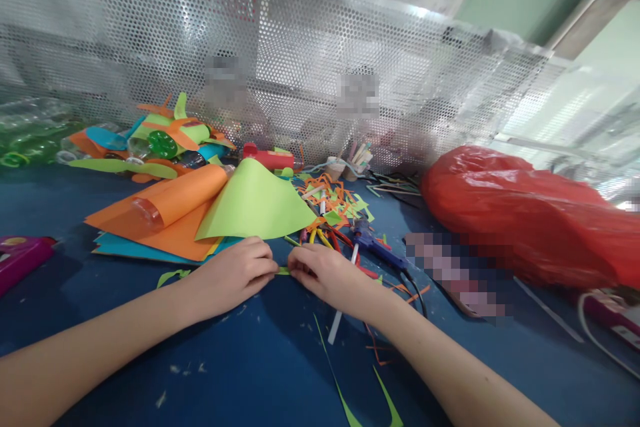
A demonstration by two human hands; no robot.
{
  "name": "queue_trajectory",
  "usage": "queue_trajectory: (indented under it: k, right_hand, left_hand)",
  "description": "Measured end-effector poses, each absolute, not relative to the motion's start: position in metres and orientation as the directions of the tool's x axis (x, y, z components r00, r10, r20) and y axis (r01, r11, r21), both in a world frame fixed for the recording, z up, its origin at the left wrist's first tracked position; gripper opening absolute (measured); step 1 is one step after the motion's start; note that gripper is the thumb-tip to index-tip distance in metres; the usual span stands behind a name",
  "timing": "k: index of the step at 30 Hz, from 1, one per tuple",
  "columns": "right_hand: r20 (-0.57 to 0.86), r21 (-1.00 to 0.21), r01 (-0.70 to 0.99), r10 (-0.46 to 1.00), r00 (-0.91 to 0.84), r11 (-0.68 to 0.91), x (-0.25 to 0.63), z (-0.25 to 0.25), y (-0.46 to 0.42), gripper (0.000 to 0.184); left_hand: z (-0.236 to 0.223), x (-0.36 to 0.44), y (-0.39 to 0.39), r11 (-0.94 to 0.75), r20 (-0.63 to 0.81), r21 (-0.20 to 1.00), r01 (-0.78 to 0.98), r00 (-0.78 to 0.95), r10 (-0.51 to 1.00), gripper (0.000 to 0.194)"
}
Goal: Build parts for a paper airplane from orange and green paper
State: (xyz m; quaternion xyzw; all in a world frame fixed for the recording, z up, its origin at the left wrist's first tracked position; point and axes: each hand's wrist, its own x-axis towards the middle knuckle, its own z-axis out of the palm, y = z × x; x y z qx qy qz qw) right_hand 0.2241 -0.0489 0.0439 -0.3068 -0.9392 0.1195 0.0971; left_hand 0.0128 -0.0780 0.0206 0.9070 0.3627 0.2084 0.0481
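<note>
My left hand [235, 275] and my right hand [325, 275] meet on the blue table [240, 360], fingers pinched together on a small green paper strip [283, 271] held between them. Just beyond my hands lies a curled green paper sheet [255, 203] beside a rolled orange sheet [170, 203] on flat orange and teal sheets. A blue glue gun [373, 245] lies to the right of my right hand, and a white glue stick [336, 327] pokes out under that wrist.
A red plastic bag [520, 213] fills the right side. Paper scraps [335, 203] and thin green slivers [345, 400] litter the table. Coloured paper-and-bottle crafts [160, 140] stand at back left before a perforated metal screen [300, 60]. A pink object [20, 257] sits at far left.
</note>
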Motion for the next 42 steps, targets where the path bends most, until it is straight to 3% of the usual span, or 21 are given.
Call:
queue_trajectory:
  k: [9,22,30,36,42]
  right_hand:
    - [0.154,-0.317,0.484,0.548,-0.822,0.816,0.229,0.042,-0.043,0.008]
    - [0.136,-0.279,0.574,0.624,-0.770,0.770,0.224,0.041,-0.045,0.008]
    - [0.089,-0.328,0.624,0.681,-0.727,0.709,0.222,0.045,-0.046,0.009]
    - [0.102,-0.357,0.606,0.675,-0.731,0.711,0.223,0.044,-0.047,0.008]
    - [0.178,-0.475,0.603,0.741,-0.647,0.641,0.220,0.045,-0.046,0.016]
  left_hand:
    - [0.013,0.011,-0.073,-0.716,0.342,0.312,0.625,0.629,0.698,0.023]
    - [0.015,0.011,-0.073,-0.747,0.370,0.218,0.628,0.655,0.659,0.023]
    - [0.010,0.013,-0.069,-0.646,0.337,0.383,0.660,0.551,0.763,0.014]
    - [0.015,0.019,-0.076,-0.727,0.374,0.182,0.662,0.638,0.674,0.023]
    - [0.019,0.016,-0.077,-0.757,0.486,-0.060,0.651,0.681,0.548,0.023]
